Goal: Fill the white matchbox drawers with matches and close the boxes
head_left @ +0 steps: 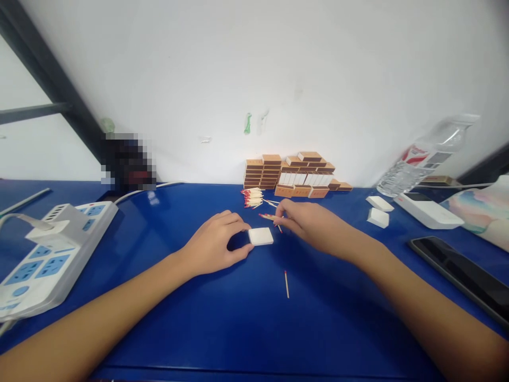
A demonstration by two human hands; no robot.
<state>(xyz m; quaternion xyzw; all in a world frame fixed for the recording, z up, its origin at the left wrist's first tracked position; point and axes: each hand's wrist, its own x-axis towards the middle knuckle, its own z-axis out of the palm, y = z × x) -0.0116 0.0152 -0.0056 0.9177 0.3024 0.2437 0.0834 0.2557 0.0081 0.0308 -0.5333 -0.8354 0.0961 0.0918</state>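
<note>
My left hand [222, 241] grips the left end of a small white box [261, 236] between thumb and fingers on the blue table. To its right, my right hand [296, 218] pinches matches [269, 216] with red heads near the tabletop. Another match lies partly under those fingers. Behind the hands is a pile of red-headed matches [252, 198], with a few loose ones beside it. A single match [287, 285] lies nearer to me, below the white box.
Stacked matchboxes [262, 172] line the wall. On the right are white pieces [378, 217], a tilted plastic bottle [421, 156], a white device [428, 210] and a phone [461, 276]. A power strip [51, 260] with a plugged-in charger lies at left on the blue table [238, 329].
</note>
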